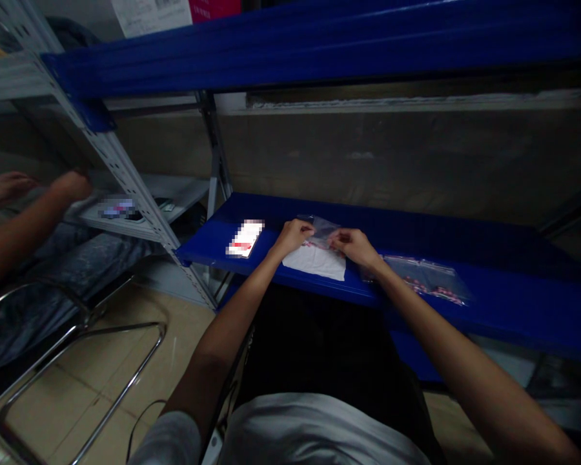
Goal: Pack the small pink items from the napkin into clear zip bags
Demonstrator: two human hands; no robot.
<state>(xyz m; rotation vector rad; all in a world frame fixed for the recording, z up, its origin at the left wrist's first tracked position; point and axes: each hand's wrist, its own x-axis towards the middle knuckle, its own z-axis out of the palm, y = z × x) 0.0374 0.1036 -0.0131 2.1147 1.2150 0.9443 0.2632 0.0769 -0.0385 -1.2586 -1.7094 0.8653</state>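
Over the blue shelf, my left hand (294,235) pinches the left edge of a clear plastic bag (323,227). At the bag's right side my right hand (353,244) is closed, fingertips together; whether it grips the bag or a small piece is too dark to make out. Beneath both hands lies a white cloth or tissue (314,261), with small pinkish-red pieces (310,244) along its upper part. To the right of my right hand lie clear bags (433,274) holding small pink and dark pieces.
A lit phone (245,239) lies left on the blue shelf (518,290). Overhead runs a blue shelf beam (319,48), with a grey slotted post (126,161) at left. Another person's arm (33,223) and a metal-framed chair (87,329) are farther left.
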